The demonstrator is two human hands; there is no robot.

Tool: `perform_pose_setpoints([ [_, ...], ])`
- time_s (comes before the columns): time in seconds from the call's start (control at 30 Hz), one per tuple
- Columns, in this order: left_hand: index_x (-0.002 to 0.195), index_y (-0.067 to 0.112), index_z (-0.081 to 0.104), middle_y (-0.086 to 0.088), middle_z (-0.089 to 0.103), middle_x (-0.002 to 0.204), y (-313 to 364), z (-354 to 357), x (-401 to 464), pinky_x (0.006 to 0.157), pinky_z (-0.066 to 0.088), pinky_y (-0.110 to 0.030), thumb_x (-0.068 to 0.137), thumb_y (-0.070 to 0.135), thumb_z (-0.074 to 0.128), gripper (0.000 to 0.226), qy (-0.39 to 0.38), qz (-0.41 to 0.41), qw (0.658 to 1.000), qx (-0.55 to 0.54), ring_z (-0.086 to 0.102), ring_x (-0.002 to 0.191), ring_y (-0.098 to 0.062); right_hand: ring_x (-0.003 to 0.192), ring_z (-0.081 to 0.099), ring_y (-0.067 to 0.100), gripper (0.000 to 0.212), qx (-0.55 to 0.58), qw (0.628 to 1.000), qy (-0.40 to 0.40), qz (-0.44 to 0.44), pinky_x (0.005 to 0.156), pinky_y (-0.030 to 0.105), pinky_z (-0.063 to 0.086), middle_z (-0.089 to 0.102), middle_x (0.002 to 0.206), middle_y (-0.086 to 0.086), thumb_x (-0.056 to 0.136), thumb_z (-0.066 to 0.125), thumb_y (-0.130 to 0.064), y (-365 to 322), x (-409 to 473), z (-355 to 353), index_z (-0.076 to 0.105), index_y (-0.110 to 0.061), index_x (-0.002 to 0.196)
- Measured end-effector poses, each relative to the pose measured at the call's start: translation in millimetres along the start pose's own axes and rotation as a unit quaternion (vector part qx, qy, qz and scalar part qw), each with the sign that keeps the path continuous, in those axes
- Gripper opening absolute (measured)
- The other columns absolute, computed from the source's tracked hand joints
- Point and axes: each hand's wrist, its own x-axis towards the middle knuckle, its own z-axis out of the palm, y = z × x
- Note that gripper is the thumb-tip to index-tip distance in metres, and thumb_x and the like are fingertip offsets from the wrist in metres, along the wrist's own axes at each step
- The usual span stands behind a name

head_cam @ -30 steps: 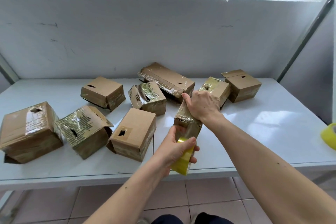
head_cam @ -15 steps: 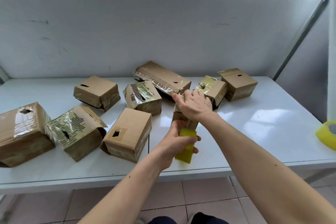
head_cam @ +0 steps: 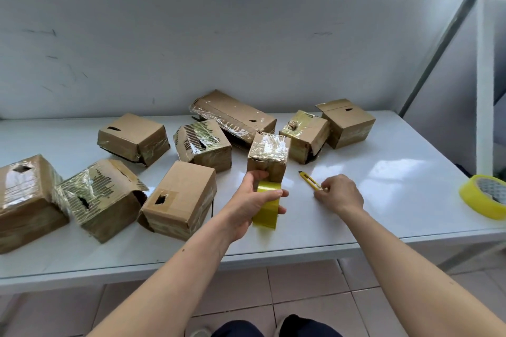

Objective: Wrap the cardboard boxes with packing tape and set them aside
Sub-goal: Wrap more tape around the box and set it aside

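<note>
The right hand (head_cam: 339, 194) had left the box (head_cam: 268, 157), standing on the bench (head_cam: 383, 200), and pinched the cutter (head_cam: 310, 180); the left hand (head_cam: 254, 200) gripped the tape (head_cam: 267, 206), probably ready for cutting.

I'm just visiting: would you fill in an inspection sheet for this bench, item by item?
Surface: white table, glossy.
Job's things: nine cardboard boxes; the small taped box stands upright by the yellow tape roll.
Clutter: yellow utility knife on the table; spare tape roll at the right edge.
Grippers: left hand grips the tape roll; right hand pinches the knife's end.
Cables: nothing seen.
Surroundings: scuffed white wall, tiled floor.
</note>
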Motion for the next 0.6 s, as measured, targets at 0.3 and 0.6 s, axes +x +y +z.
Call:
perform_pose_setpoints([
  [0.3,0.13,0.016,0.042,-0.014,0.075,0.108,-0.7,-5.4,-2.1,0.092,0.054,-0.05,0.094,-0.002,0.062,0.045,-0.001,-0.002,1.0,0.014,0.072,0.079,-0.03,0.083,0.066,0.028,0.011,0.161,0.985,-0.02,-0.061,0.08,0.044,0.052,0.064,0.095,0.006,0.095,0.058,-0.019,-3.0,-13.7,-11.5,0.049,-0.014,0.097],
  [0.6,0.131,0.015,0.046,-0.016,0.075,0.108,2.0,-5.9,-7.4,0.093,0.053,-0.051,0.093,-0.003,0.062,0.045,-0.002,-0.014,1.0,0.009,0.073,0.079,-0.031,0.06,0.054,0.022,0.02,0.05,0.928,0.214,-0.3,0.048,0.024,0.028,0.058,0.072,-0.009,0.101,0.05,-0.034,-13.2,-79.9,-36.7,0.064,-0.021,0.097],
])
